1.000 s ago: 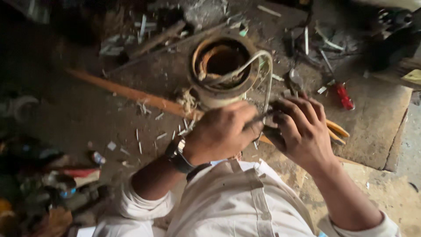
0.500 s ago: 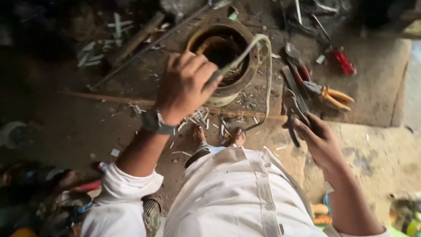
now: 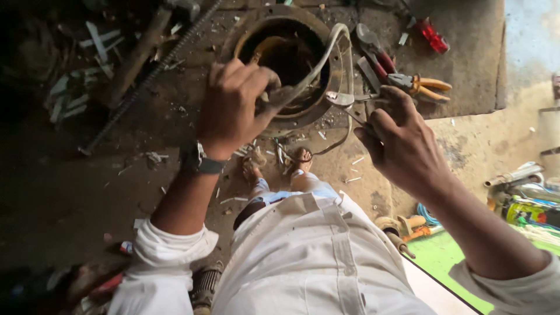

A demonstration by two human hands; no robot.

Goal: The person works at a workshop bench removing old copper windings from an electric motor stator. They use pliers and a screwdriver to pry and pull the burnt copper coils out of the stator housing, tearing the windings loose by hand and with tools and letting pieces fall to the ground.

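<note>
Head view, looking straight down. The work in hand is the round motor stator lying on the floor at 12 o'clock of the person's feet, its bore facing up. A pale flat strip arcs over the rim on the 2 o'clock side and runs down into the bore; it is only partly seated, the greater part standing clear of the housing, so I judge the fitting as begun and far from finished. What sits inside the bore is dark; coppery windings show at its far wall, nothing more can be told. Left hand: wrist bent, knuckles up, at the 7 o'clock edge of the stator, grip closed on the lower end of the strip between thumb and fingers. A wristwatch sits on that wrist. Right hand: at 4 o'clock, apart from the stator, fingers curled shut around a thin metal tool whose tip points toward the rim. Orange-handled pliers and red-handled pliers lie on the floor at 3 o'clock, untouched. Scraps of pale strip litter the floor at 9 o'clock.
</note>
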